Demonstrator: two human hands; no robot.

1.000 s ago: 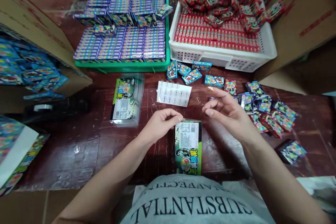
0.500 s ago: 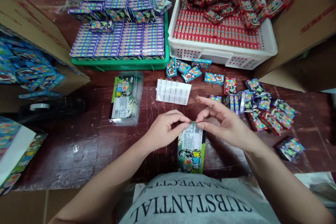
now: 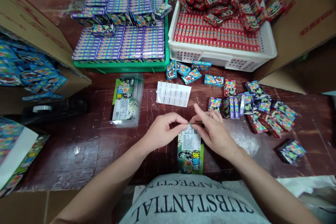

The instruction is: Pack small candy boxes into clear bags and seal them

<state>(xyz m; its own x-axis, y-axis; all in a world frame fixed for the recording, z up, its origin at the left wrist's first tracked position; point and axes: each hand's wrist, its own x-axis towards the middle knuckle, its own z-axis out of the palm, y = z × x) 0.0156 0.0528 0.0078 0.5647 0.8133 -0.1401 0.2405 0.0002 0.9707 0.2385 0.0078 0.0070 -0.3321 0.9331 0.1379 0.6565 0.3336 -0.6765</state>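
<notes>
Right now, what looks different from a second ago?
The right hand, then apart from the green package, has moved left to its far edge, beside the left hand; whether it grips there is unclear. The left hand, still at that edge, has shifted slightly right with the package. The sticker sheet, green tray and white basket stayed put.

Free tbl (image 3: 102, 150) L of L hand (image 3: 164, 131), but loose boxes (image 3: 263, 103) in way fwd-R of R hand (image 3: 215, 134).

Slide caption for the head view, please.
Left hand and right hand at the far edge of a green package, sticker sheet beyond.
</notes>
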